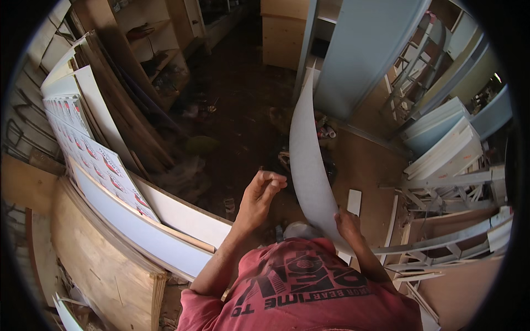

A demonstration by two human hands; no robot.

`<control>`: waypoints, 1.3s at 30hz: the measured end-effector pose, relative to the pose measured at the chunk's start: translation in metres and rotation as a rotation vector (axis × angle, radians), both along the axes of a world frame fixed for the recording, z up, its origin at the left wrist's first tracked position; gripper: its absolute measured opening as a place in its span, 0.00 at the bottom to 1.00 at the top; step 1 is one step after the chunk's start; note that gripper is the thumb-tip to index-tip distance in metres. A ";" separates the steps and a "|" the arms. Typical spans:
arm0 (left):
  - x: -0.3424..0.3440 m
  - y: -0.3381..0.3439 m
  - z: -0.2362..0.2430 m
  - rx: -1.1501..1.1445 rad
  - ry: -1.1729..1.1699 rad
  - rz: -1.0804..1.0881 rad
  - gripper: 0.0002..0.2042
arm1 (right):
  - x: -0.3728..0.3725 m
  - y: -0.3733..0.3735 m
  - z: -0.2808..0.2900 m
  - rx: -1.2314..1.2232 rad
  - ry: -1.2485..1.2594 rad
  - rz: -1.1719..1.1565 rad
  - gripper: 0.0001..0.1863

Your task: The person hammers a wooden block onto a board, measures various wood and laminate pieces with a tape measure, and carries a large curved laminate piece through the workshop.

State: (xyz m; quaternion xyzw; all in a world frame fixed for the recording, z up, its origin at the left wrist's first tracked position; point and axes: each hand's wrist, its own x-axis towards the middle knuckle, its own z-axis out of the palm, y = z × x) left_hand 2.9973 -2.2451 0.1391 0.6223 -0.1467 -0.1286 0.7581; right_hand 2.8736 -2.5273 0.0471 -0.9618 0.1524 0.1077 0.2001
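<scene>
My right hand (349,223) grips the near edge of a long, thin white sheet (309,149), which stands up and curves away from me to a narrow far tip. To the left of the sheet and apart from it, my left hand (259,197) is raised with its fingers curled in toward the thumb. Whatever the left fingers may hold is hidden or too small to make out. Both forearms reach out from my red printed shirt (309,281).
Boards and panels (105,160) lean along the left, beside a thick plywood stack (110,248). Grey-blue cabinet panels (364,55) rise at the far right. A metal ladder (417,60) stands behind them. Frames and offcuts (441,204) crowd the right. Debris litters the dark floor (237,105).
</scene>
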 end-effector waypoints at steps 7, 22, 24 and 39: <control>0.077 0.034 -0.102 0.557 0.147 0.246 0.11 | 0.171 -0.026 -0.041 0.084 -0.204 0.152 0.21; 0.217 0.151 -0.332 0.623 0.538 0.472 0.09 | 0.490 0.005 -0.066 0.024 -0.113 0.373 0.13; 0.290 0.150 -0.307 0.771 0.714 0.253 0.10 | 0.534 0.005 -0.084 -0.008 -0.130 0.322 0.13; 0.860 0.171 -0.139 0.648 0.295 0.153 0.14 | 0.906 0.108 -0.089 -0.047 -0.194 0.171 0.07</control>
